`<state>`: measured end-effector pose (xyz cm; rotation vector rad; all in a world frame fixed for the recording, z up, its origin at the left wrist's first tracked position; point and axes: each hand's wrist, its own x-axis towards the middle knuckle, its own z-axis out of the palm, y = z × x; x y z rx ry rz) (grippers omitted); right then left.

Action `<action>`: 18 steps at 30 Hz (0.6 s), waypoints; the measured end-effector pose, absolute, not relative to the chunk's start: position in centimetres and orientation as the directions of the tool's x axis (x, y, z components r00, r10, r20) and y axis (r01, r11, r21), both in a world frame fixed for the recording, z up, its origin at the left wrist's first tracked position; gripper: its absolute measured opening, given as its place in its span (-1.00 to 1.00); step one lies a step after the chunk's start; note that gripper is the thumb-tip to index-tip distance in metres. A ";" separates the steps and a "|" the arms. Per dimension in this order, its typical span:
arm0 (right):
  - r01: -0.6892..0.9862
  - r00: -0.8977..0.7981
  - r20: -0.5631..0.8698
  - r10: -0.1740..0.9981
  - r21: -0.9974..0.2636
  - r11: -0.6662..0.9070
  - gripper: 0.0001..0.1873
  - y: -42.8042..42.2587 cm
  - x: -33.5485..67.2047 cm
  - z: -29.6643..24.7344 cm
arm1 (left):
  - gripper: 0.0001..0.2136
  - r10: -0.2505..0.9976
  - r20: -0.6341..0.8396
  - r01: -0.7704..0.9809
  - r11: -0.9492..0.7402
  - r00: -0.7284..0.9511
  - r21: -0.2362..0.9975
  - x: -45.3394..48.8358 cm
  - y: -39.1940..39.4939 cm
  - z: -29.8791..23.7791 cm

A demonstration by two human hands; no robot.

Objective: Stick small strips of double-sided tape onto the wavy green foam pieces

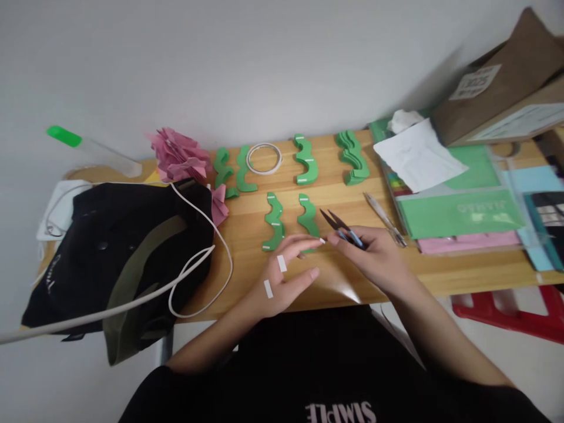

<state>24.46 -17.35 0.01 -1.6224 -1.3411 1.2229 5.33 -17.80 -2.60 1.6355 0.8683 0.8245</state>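
Observation:
My right hand is closed on a pair of small snips with dark blades pointing up and left. My left hand is beside it, fingers stretched out and thumb apart. Two white tape pieces stick to the back of that hand, and a small white bit sits at its index fingertip, close to my right fingers. Just beyond lie two wavy green paper pieces, the right one partly hidden by my left fingers. Another green piece farther back also bears white strips.
At the back lie a white tape roll, more wavy green pieces and a green stack. A pen rests near the green folder. Left are a black bag, a white cable and a pink paper flower; right, a cardboard box.

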 end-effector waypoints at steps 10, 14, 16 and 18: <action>0.147 0.055 -0.353 0.934 -0.922 -0.357 -0.83 -17.7 24.1 -1.1 | -0.63 0.836 0.224 0.464 -0.478 0.501 0.746 5.2 -18.8 -3.7; 0.150 0.049 -0.359 0.932 -0.920 -0.362 -0.81 -17.6 24.7 -1.7 | -0.62 0.771 0.267 0.643 -0.633 0.579 0.432 4.8 -19.1 -5.2; 0.149 0.073 -0.335 0.939 -0.928 -0.343 -0.79 -17.2 25.0 -2.2 | -0.59 0.710 0.243 0.627 -0.701 0.661 0.341 4.7 -19.3 -6.0; 0.165 0.101 -0.318 0.943 -0.929 -0.331 -0.78 -16.7 25.1 -2.8 | -0.51 0.642 0.213 0.582 -0.761 0.736 0.286 4.6 -19.5 -6.7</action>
